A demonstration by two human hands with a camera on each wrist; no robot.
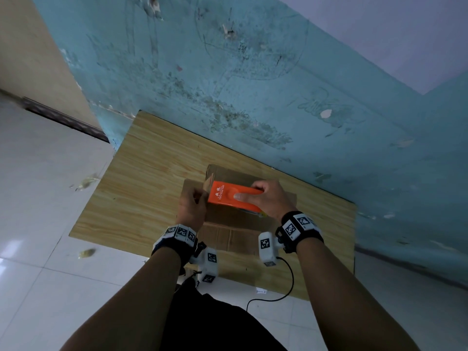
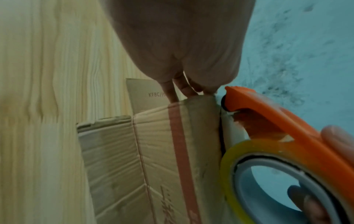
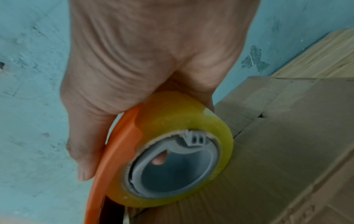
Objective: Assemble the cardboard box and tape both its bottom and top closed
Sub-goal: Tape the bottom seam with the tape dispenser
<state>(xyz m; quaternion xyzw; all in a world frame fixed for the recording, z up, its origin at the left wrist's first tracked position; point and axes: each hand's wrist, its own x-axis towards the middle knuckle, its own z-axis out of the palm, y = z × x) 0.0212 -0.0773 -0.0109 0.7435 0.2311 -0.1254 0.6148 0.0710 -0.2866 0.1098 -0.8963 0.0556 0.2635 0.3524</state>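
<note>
A brown cardboard box [image 1: 228,219] stands on a wooden board [image 1: 141,178], its flaps spread out on the board. My right hand [image 1: 268,198] grips an orange tape dispenser [image 1: 234,196] with a yellowish roll of clear tape [image 3: 182,145], held on top of the box. My left hand [image 1: 191,206] is at the box's left end, next to the dispenser's front. In the left wrist view its fingertips [image 2: 187,89] press on the box's top edge [image 2: 199,106], right beside the dispenser's nose [image 2: 235,97]. The box top under the dispenser is hidden.
The board lies on a white tiled floor [image 1: 45,198] against a scuffed blue wall [image 1: 278,84]. A black cable [image 1: 278,292] trails from my right wrist across the board's near edge. Small scraps [image 1: 86,253] lie on the floor to the left.
</note>
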